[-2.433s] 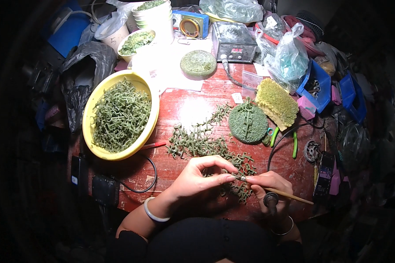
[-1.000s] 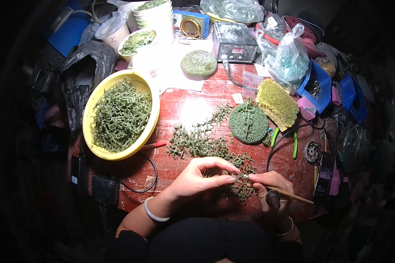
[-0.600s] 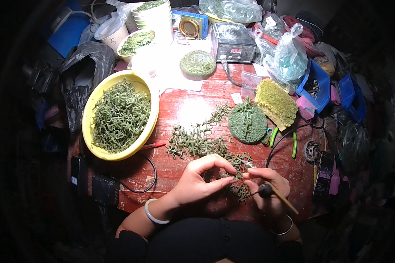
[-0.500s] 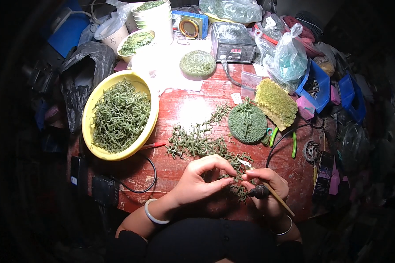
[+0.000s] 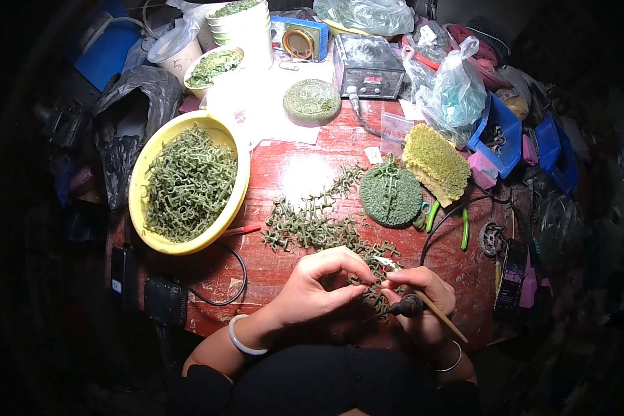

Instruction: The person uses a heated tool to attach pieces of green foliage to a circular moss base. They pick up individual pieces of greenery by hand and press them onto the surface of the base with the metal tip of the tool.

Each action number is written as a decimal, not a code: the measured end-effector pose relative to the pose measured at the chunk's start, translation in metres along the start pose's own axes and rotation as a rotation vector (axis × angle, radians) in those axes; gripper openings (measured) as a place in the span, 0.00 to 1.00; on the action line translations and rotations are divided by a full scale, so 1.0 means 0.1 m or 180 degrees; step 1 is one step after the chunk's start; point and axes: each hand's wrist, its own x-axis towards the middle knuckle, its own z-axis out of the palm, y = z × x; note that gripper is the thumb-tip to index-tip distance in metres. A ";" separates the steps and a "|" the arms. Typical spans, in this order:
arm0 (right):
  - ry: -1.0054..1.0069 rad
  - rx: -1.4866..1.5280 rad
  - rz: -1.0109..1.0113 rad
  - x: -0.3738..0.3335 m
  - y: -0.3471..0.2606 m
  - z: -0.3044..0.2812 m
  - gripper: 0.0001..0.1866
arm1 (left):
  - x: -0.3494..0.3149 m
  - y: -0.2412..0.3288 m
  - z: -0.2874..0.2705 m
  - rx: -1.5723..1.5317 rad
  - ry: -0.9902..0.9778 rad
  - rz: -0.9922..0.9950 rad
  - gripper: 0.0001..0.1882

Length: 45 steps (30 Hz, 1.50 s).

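Note:
My left hand [image 5: 322,281] is closed, thumb and forefinger pinching a small dark-green branched piece [image 5: 369,282] that looks like wax. Facing it, my right hand [image 5: 426,291] grips a slim wooden-handled tool [image 5: 442,317] with a pale pointed tip [image 5: 387,263]. A black pen-like tool [image 5: 408,305] also sits in the right hand, partly hidden by the fingers. The fingertips of both hands nearly meet over a loose spread of similar green pieces [image 5: 312,225]. Just beyond lies a round textured green disc [image 5: 378,197] with a branched strip across it.
A yellow basin [image 5: 137,201] heaped with green pieces stands left. Behind are a control box [image 5: 369,66] with a lit display, a pale green disc [image 5: 312,102] and white tubs [image 5: 256,35]. On the right lie a yellow-green sponge [image 5: 437,163], green-handled pliers [image 5: 464,229] and blue bins [image 5: 499,135].
Both hands stay almost in place. The pale tool tip has shifted slightly downward, and the black tool has tilted a little; the fingertips have moved slightly around the small green piece.

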 end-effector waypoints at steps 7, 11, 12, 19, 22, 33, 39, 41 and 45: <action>0.0079 -0.0151 0.0030 0.01 0.00 -0.01 0.17 | -0.01 0.05 0.03 0.0052 -0.0103 -0.0380 0.17; 0.0040 -0.0083 0.0205 0.02 -0.04 -0.01 0.15 | 0.00 0.04 0.03 -0.0142 -0.0125 -0.0264 0.24; 0.0049 -0.0078 0.0145 0.03 -0.03 -0.01 0.15 | 0.01 0.03 0.03 -0.0142 -0.0128 -0.0264 0.24; -0.0040 0.0084 0.0229 0.02 0.01 -0.01 0.11 | 0.04 -0.04 0.01 0.0057 -0.0171 0.0187 0.14; -0.0076 0.0100 0.0279 0.00 0.01 -0.01 0.12 | 0.04 -0.04 0.01 -0.0043 -0.0178 0.0132 0.10; 0.0197 0.0552 0.0599 -0.02 -0.07 -0.09 0.09 | 0.02 -0.07 0.00 0.0218 0.0011 0.0155 0.07; -0.0014 0.0105 0.0079 0.02 -0.08 -0.11 0.10 | -0.01 -0.12 0.00 0.0127 0.0045 -0.0169 0.08; 0.0011 0.0141 0.0202 0.00 -0.09 -0.11 0.10 | 0.00 -0.15 0.00 0.0200 0.0080 0.0101 0.09; 0.0005 0.0143 0.0205 0.00 -0.08 -0.10 0.10 | 0.00 -0.12 0.00 0.0262 0.0092 0.0021 0.08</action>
